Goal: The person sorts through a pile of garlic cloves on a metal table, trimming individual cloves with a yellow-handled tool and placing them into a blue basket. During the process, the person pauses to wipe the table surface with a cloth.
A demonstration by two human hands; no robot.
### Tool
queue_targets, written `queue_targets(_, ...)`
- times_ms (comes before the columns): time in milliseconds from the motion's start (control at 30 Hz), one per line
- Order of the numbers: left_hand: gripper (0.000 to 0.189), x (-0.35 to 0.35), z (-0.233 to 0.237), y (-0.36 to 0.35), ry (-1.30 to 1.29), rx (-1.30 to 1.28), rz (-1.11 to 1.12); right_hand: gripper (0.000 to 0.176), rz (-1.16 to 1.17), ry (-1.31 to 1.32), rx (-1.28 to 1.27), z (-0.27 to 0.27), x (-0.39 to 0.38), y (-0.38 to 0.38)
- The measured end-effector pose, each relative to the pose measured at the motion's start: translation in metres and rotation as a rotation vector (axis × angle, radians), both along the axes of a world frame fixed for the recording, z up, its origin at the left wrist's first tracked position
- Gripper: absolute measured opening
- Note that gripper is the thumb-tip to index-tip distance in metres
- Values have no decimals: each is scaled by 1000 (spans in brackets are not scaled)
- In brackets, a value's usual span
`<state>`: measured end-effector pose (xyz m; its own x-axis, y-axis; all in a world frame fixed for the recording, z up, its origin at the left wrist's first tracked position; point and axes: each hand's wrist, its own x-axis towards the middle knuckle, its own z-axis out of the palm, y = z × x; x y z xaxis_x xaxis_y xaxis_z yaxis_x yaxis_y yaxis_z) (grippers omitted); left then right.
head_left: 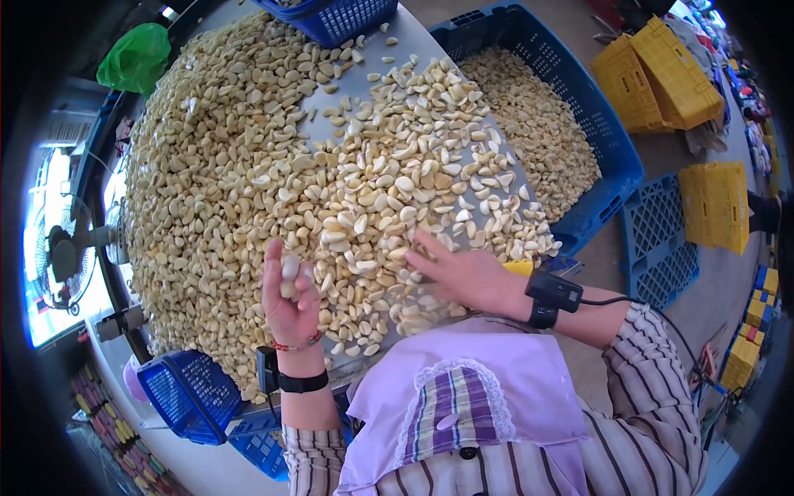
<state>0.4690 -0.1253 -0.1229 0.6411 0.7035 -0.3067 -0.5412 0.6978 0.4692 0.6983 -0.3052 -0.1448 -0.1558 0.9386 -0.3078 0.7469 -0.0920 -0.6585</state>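
Observation:
A broad heap of pale cashew nuts (223, 174) covers most of the metal table (418, 45). At the heap's near side, my left hand (289, 302) is palm up, its fingers curled around a few nuts. My right hand (467, 277) reaches in from the right with its fingers apart, at the near edge of the spread nuts. Just below that hand, some nuts are blurred by motion. Part of its lower fingers is hard to make out.
A blue crate (608, 124) of nuts stands against the table's right side. Blue baskets sit at the far edge (351, 21) and near left (186, 393). Yellow crates (674, 70) and a blue pallet-like crate (662, 240) are on the floor. A fan (66, 256) stands left.

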Motion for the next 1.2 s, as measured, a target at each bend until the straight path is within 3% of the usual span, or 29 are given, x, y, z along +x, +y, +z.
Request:
queue_targets(33, 33, 2, 4, 0, 201, 54, 26, 66, -31, -75, 0, -13, 6, -4)
queue_targets(133, 31, 21, 16, -11, 368, 183, -43, 52, -138, -315, -6, -16, 42, -6)
queue_targets(300, 28, 12, -6, -8, 394, 178, -80, 44, -467, -807, 100, -48, 136, -32)
queue_targets(333, 28, 10, -6, -9, 399, 180, -78, 44, -530, -835, -24, -51, 159, -41)
queue_targets(400, 25, 11, -9, -11, 1029, 905, -257, 48, -696, -783, -38, -53, 187, -57)
queue_targets(433, 27, 16, -7, -10, 1009, 1342, -299, 49, -739, -737, 26, -46, 188, -57)
queue_targets(467, 27, 17, -9, -15, 1017, 1337, -299, 51, -781, -687, 86, -40, 186, -57)
queue_targets(500, 26, 18, -13, -22, 1158, 1523, -453, 51, -779, -682, 83, -34, 179, -56)
queue_targets(533, 25, 20, -17, -27, 1293, 1709, -613, 52, -862, -387, 98, -22, 164, -46)
queue_targets(567, 25, 21, -23, -31, 1337, 1702, -623, 53, -932, -90, 112, -14, 149, -37)
queue_targets(600, 25, 21, -24, -30, 1335, 1706, -621, 53, -903, -12, 188, -16, 134, -32)
queue_targets(700, 28, 18, -29, -30, 1305, 1701, -550, 53, -832, 375, 103, 13, 83, -11)
queue_targets(800, 24, 15, -27, -33, 1097, 1477, -382, 53, -706, 433, 135, 20, 43, 1)
queue_targets(867, 18, 20, -5, -43, 1104, 576, -478, 55, -543, 619, 89, 33, 21, 7)
queue_targets(1067, 25, 28, 24, -57, 1008, 629, -382, 65, -309, 618, -80, 52, -10, 18)
queue_targets(1133, 26, 33, 35, -61, 863, 458, -361, 67, -301, 626, -76, 52, -13, 18)
queue_targets(1200, 25, 34, 38, -64, 875, 559, -363, 68, -256, 623, -106, 54, -14, 17)
